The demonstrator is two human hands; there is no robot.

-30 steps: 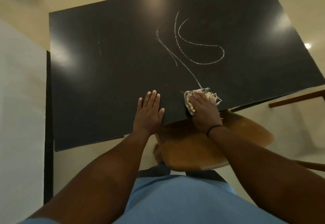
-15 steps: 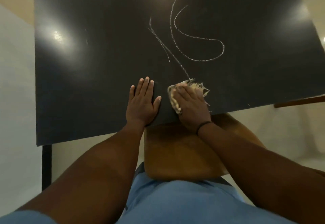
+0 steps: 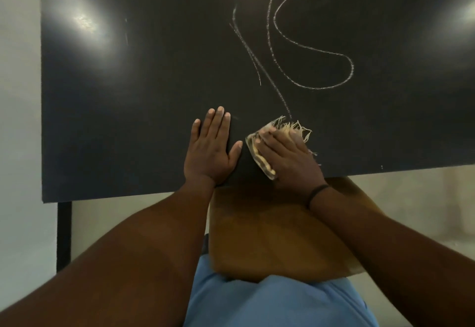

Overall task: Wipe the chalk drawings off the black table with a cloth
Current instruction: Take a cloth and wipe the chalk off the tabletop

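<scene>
Item: black table [image 3: 144, 111], matte top with two bright light reflections; you stand at its near edge, over a wooden chair seat [image 3: 272, 234] tucked below

Item: your right hand [image 3: 288, 162], palm down, fingers spread and pressing the cloth [image 3: 259, 157] flat against the tabletop. This is a press, not a closed fist; the cloth is pinned under the palm, with a folded edge showing on the thumb side and a frayed fringe sticking out past the fingertips

Item: your left hand [image 3: 212, 152], empty, laid flat on the table just beside the cloth hand on its thumb side, apart from it; judged to be bracing

Item: chalk drawings [image 3: 308, 52], all beyond your fingertips. One long stroke runs away from the fringe, its near end almost touching the frayed threads. A shorter double stroke lies alongside it, further out. A large open loop sits beyond and toward the little-finger side of the grip. A faint short mark [image 3: 126, 34] lies well apart, far past the left hand

Progress, judged: early. The surface directly around and under the cloth hand reads clean, but every main line is still crisp and whole. Left to do: push the cloth away from you up the long stroke, then sweep across the loop, then reach over for the faint mark. A tiny white speck [image 3: 381, 166] near the table edge, out past your wrist side, may also need a pass
</scene>
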